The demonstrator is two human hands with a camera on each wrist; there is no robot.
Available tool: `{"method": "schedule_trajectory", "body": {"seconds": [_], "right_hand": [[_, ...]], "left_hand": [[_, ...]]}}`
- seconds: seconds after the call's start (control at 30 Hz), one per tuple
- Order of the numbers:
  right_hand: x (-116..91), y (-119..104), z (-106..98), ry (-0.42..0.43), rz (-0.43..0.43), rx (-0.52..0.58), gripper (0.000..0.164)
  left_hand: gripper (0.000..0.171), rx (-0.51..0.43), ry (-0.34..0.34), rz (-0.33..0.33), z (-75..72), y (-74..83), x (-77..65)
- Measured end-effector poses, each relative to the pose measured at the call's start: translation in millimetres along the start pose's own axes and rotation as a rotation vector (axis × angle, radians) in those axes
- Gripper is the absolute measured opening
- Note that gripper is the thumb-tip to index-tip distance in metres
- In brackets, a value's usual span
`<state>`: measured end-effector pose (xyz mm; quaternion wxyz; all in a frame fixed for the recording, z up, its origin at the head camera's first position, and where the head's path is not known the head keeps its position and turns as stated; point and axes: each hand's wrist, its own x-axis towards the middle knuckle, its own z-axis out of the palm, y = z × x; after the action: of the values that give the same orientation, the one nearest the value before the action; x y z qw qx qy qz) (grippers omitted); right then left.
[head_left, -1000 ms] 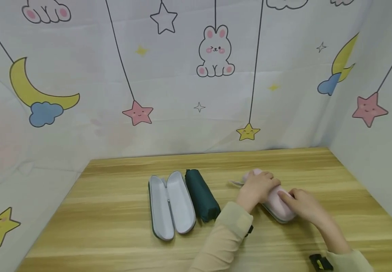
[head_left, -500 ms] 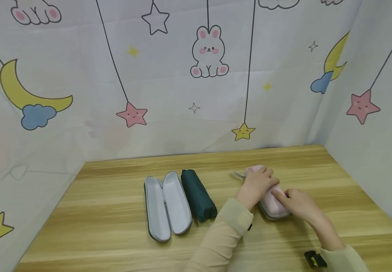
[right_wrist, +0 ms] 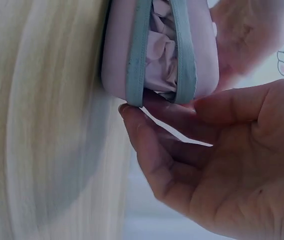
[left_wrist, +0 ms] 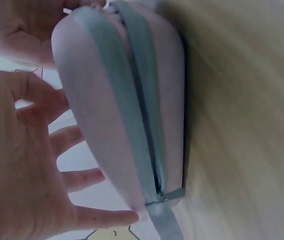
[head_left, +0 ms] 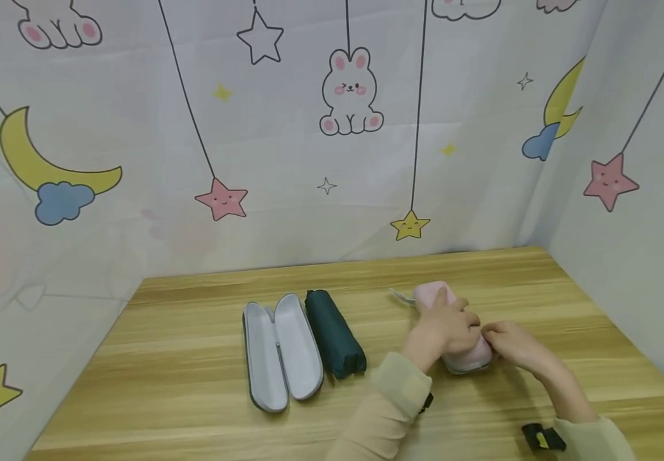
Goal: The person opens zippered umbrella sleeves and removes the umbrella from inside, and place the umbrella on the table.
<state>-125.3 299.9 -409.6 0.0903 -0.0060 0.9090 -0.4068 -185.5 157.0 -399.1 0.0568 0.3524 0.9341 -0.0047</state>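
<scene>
A pink zip case (head_left: pixel 432 293) lies on the table at right of centre, under my left hand (head_left: pixel 444 328). In the left wrist view that hand's fingers are spread and fairly straight, their tips touching the case's upper shell. A zipper slider (left_wrist: pixel 161 197) and grey strap (left_wrist: pixel 164 222) show at the far end. At the near end the grey-green zipper tapes (right_wrist: pixel 185 55) stand parted, with crumpled pink fabric (right_wrist: pixel 159 55) inside. My right hand (head_left: pixel 516 346) pinches that end with curled fingers and thumb. What lies under its fingertips is partly hidden.
Left of the hands, a dark green fabric bundle (head_left: pixel 336 336), like a folded umbrella, lies beside an opened case (head_left: pixel 299 349) with pale lining. The wood-grain table (head_left: pixel 182 358) is backed by a printed curtain (head_left: pixel 285 141).
My left hand has loosened and shifted, its fingers spreading over the case. My right thumb has left the case's top; that hand is now at the near right end. The view has turned slightly right.
</scene>
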Motion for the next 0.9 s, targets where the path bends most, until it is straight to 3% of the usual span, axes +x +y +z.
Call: {"method": "schedule_trajectory", "body": {"seconds": [0.13, 0.27, 0.43, 0.9], "right_hand": [[-0.1, 2.3, -0.4, -0.019, -0.031, 0.009, 0.030], [0.2, 4.5, -0.9, -0.021, -0.084, -0.016, 0.027], [0.7, 4.7, 1.0, -0.009, -0.075, -0.013, 0.024], [-0.9, 7.2, 3.3, 0.021, -0.099, -0.042, 0.021]], "left_hand": [[0.043, -0.059, 0.065, -0.006, 7.8, 3.5, -2.4], [0.047, -0.041, 0.102, -0.001, 14.3, 5.8, -4.4], [0.060, 0.013, 0.140, -0.017, 19.9, 9.7, -8.0], [0.061, -0.009, 0.208, -0.020, 28.4, 11.0, -10.8]]}}
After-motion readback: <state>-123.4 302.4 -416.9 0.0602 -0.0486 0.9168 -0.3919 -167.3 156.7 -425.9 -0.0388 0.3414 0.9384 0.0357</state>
